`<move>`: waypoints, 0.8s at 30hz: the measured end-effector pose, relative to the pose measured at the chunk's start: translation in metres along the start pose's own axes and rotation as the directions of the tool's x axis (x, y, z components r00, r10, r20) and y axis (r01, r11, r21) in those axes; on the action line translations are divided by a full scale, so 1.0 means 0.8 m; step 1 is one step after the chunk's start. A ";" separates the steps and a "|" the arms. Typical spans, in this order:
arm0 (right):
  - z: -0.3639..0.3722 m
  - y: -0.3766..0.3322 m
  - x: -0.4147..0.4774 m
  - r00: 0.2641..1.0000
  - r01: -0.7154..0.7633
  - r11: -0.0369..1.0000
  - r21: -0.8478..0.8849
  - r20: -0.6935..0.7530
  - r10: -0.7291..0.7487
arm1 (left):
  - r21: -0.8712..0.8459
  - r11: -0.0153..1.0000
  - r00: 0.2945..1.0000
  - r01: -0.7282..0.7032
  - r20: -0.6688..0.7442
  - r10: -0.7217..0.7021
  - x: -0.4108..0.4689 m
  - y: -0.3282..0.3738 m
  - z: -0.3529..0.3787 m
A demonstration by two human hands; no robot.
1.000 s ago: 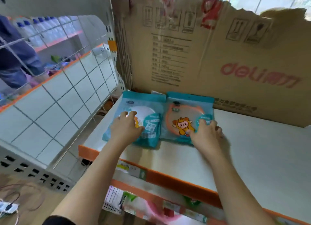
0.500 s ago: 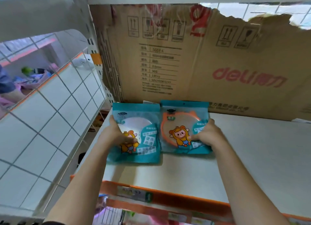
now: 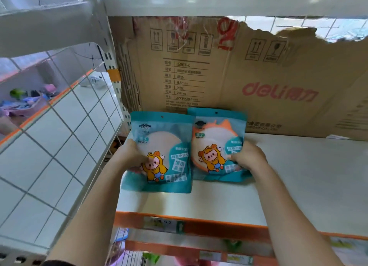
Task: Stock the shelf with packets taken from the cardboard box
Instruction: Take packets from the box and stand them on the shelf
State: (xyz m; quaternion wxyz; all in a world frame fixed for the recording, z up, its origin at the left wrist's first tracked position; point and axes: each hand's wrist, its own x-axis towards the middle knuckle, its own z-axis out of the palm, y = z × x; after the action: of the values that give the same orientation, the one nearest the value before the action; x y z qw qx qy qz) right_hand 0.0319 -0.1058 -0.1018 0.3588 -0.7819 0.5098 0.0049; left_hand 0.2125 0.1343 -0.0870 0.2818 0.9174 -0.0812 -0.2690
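Note:
Two teal mirror packets stand side by side on the white shelf (image 3: 298, 176). The left packet (image 3: 171, 134) shows a white round mirror and a cartoon figure; my left hand (image 3: 131, 156) grips its left edge, thumb across the front. The right packet (image 3: 217, 142) holds an orange-rimmed mirror; my right hand (image 3: 247, 156) grips its right edge. Both packets are tilted up, tops leaning toward the flattened cardboard sheet (image 3: 258, 76) behind them. The cardboard box of packets is not in view.
A white wire grid panel (image 3: 59, 146) closes the shelf's left side. The upper shelf board (image 3: 219, 6) hangs overhead. The orange front rail (image 3: 199, 226) carries price labels, with a lower shelf beneath. Bare shelf surface spreads to the right of the packets.
Both packets went from lying flat to being raised upright, and both hands shifted from pressing on top to gripping the outer edges. The camera moved closer and tilted upward.

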 end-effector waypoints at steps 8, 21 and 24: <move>0.016 0.023 -0.045 0.998 0.037 0.769 0.638 0.008 -0.056 | -0.488 0.847 0.978 -0.209 -0.090 0.189 -0.023 -0.020 0.018; 0.000 0.101 -0.105 0.977 0.140 0.616 0.776 -0.208 0.041 | -0.518 0.739 0.901 -0.430 -0.299 0.315 -0.036 -0.009 0.073; -0.019 0.123 -0.120 0.958 0.184 0.599 0.779 -0.279 0.069 | -0.544 0.712 0.896 -0.443 -0.269 0.353 -0.054 0.021 0.092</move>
State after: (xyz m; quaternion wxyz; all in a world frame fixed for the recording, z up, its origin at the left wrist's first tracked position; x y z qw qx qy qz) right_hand -0.0985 -0.0602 -0.1092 0.5937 -0.5476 0.4777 -0.3457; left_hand 0.1361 0.0986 -0.1098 0.6101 0.7603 -0.1684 -0.1460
